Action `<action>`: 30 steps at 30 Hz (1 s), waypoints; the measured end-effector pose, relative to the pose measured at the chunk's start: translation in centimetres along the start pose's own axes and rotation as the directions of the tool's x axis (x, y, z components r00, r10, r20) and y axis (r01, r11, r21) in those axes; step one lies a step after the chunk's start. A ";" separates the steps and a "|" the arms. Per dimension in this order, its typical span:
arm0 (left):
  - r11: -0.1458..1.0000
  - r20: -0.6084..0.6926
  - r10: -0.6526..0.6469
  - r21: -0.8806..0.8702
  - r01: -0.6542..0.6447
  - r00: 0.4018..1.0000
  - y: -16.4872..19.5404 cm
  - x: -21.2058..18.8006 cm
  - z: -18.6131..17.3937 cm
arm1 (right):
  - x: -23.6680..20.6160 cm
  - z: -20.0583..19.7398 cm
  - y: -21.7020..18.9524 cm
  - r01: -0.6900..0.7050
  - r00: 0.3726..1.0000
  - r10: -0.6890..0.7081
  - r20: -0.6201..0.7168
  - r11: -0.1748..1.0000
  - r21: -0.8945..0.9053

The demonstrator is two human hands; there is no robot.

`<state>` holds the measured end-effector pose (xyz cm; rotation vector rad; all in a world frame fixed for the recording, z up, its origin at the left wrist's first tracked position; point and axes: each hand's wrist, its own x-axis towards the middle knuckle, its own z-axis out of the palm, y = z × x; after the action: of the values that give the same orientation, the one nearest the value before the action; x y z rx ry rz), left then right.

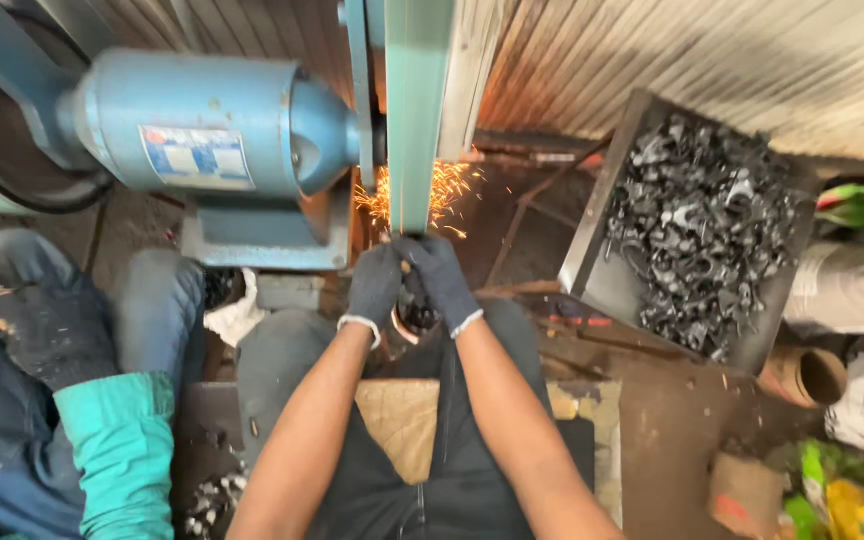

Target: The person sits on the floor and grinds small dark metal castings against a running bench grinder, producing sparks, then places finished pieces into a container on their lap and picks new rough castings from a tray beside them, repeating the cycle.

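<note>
Both my hands wear dark work gloves. My left hand [373,285] and my right hand [439,277] are closed together around a small metal part [405,267], mostly hidden between the fingers. They press it against the lower end of a green sanding belt [414,110] that runs upward. Orange sparks [442,190] spray from the contact point on both sides of the belt. A blue electric motor [202,120] drives the machine at the left.
A metal tray [592,270] tilted at the right holds a heap of several dark metal parts [702,230]. Another person's teal sleeve [122,450] and jeans are at the left. A cardboard tube [807,375], bags and a corrugated wall [702,60] surround the bench.
</note>
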<state>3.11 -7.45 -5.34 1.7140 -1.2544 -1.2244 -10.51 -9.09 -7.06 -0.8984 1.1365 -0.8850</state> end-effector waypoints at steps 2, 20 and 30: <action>0.976 -0.046 0.210 0.069 -0.206 0.977 1.7 -0.5 -0.8 | -1.0 0.4 -1.5 0.109 0.993 -0.111 0.034 0.992 0.058; 0.974 -0.043 -0.182 0.126 0.186 0.982 2.3 -1.8 -2.0 | -1.1 -0.6 -1.2 -0.068 0.971 -0.028 0.239 0.922 0.382; 0.994 0.227 -0.052 0.109 0.028 0.973 1.8 -3.7 -2.7 | -6.7 -1.1 -2.5 0.184 0.950 -0.195 0.245 0.981 0.067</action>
<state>4.71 -4.48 -1.74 1.7163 -1.4482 -1.4362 -13.13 -4.09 -2.57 -1.0642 0.8197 -0.9188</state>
